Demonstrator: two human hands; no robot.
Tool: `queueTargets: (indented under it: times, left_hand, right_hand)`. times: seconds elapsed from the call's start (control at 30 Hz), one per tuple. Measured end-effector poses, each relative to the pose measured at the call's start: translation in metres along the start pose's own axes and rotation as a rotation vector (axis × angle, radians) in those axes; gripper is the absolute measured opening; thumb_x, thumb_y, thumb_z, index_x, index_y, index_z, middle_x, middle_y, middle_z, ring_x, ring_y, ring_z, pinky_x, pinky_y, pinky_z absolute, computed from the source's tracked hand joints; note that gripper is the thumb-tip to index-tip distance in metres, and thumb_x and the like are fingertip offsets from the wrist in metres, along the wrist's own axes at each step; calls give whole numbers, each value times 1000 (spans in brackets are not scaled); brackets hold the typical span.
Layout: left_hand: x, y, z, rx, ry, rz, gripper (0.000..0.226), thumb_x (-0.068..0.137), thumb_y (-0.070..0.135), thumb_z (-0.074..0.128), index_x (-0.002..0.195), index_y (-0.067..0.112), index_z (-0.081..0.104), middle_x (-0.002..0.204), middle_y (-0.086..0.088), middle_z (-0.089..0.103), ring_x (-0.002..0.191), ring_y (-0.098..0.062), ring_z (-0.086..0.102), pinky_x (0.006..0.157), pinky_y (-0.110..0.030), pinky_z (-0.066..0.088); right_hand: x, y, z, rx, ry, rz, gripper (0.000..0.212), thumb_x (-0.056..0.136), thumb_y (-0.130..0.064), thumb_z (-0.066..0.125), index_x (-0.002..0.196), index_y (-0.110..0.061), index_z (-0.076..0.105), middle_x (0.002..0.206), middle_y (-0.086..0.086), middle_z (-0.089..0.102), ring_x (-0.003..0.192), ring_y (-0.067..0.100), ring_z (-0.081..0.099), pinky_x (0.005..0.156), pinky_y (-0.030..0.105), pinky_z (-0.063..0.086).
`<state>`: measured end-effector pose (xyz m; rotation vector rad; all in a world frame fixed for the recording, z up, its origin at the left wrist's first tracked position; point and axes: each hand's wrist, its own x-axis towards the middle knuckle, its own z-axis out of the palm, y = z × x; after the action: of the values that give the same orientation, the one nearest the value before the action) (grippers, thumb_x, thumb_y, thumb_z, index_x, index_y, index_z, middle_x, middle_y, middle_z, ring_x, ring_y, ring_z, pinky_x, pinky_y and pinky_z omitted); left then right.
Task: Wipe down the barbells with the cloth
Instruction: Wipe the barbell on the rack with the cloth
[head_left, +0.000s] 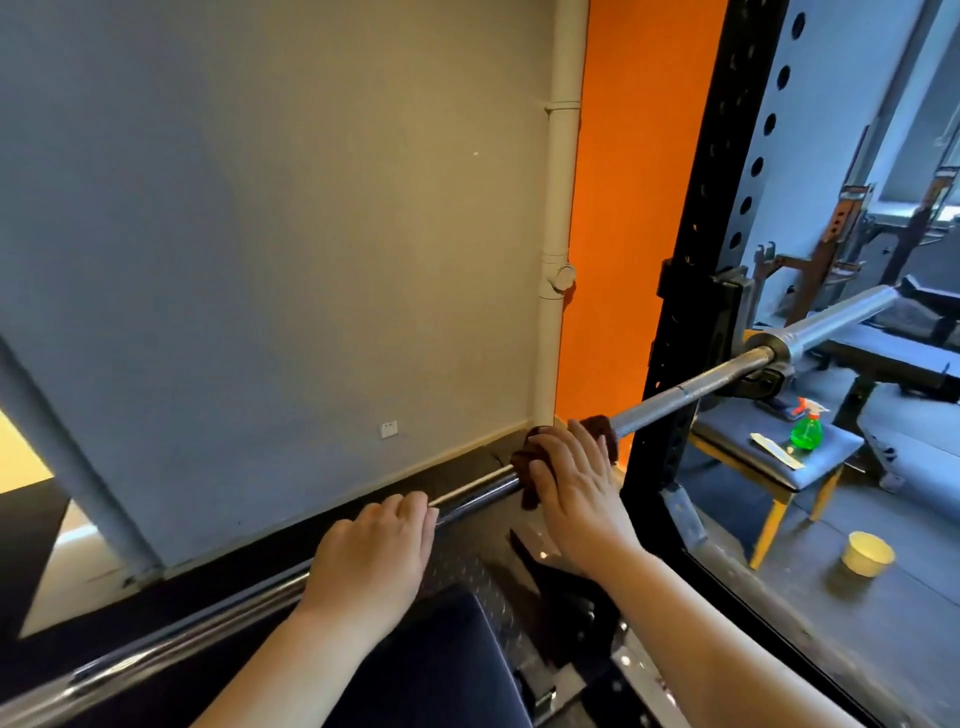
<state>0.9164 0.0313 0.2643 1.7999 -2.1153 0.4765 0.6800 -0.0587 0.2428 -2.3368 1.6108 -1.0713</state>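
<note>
I see the barbell (685, 387) running from 8 o'clock to 2 o'clock. My left hand (371, 556) curls over it, and my right hand (576, 483) grips the cloth (524, 462) wrapped around it.

I saw the barbell (691, 387) in silver steel, finely knurled near the rack and smooth and shiny further left. The cloth (524, 462) on it was dark brown. The wall (260, 208) was plain grey-beige, beside a bright orange panel (623, 208) and a white pipe (563, 156). The rack upright (727, 156) was black with a row of round holes. The spray bottle (806, 431) was green with an orange-red trigger, the stool (737, 426) blue-grey on yellow legs, the cup (866, 553) pale yellow, and the floor plate (462, 566) dark with a diamond tread.
</note>
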Motion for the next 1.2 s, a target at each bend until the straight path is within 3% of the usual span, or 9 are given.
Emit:
queueTargets:
  times: [0.13,0.37,0.57,0.63,0.77,0.87,0.97,1.1,1.2]
  left_hand:
    - [-27,-25,-9,82,39,-56,47,107,46,20,90,27,59,68,12,56,53,-7,53,44,-25,40]
    - [-47,-41,-20,93,13,-91,47,104,41,22,88,22,62,69,9,58,57,-17,59,48,-32,40]
    - [-85,-75,-39,-62,70,-202,49,105,42,23,100,21,67,78,11,65,66,-12,62,59,-25,41]
    - [-95,-82,-44,-72,63,-256,52,105,43,20,98,21,66,77,11,63,66,-13,61,60,-27,41]
    - [-100,-76,-49,-62,-2,-278,50,107,39,22,105,17,67,82,6,66,73,-17,63,71,-36,52]
    - [-106,-74,-55,-100,-70,-287,44,107,36,28,118,16,65,99,4,69,90,-19,65,84,-37,51]
    - [-126,-89,-64,-115,-49,-345,42,108,34,31,126,14,64,112,0,70,101,-22,64,90,-40,52]
    - [-152,-109,-71,10,7,-510,52,104,41,20,103,17,66,89,4,65,83,-18,60,81,-38,51]
    - [-154,-106,-71,109,-1,-553,44,103,42,14,84,23,49,75,7,45,73,-15,44,75,-35,43]
  right_hand:
    - [-13,-56,17,122,-1,89,41,111,-33,29,143,-18,49,152,-2,42,156,16,-2,124,41,-17]
    - [-35,-82,18,20,-133,-321,44,110,-42,30,152,-32,40,156,-13,40,154,9,12,119,22,-22]
    - [-37,-76,22,147,-41,-25,46,109,-35,30,151,-20,41,160,-1,35,157,14,0,128,46,0]
    - [-48,-105,33,212,-52,37,45,110,-26,34,153,-15,39,163,0,31,156,15,-8,128,45,-4]
    - [-70,-156,47,194,-145,-177,47,107,-16,38,154,-13,38,161,2,33,158,24,-3,126,46,-9]
    - [-67,-143,42,111,-166,-317,45,110,-27,34,154,-22,39,161,-2,37,157,20,9,127,45,-4]
    - [-55,-113,38,73,-107,-233,44,110,-35,32,152,-25,39,159,-3,40,156,16,12,127,43,-7]
    - [-64,-143,50,194,-62,-36,44,109,-25,34,151,-11,41,159,5,36,157,25,2,126,49,-8]
    - [-87,-190,60,202,-159,-180,47,109,-21,34,155,-13,35,162,2,30,157,26,-5,125,49,-10]
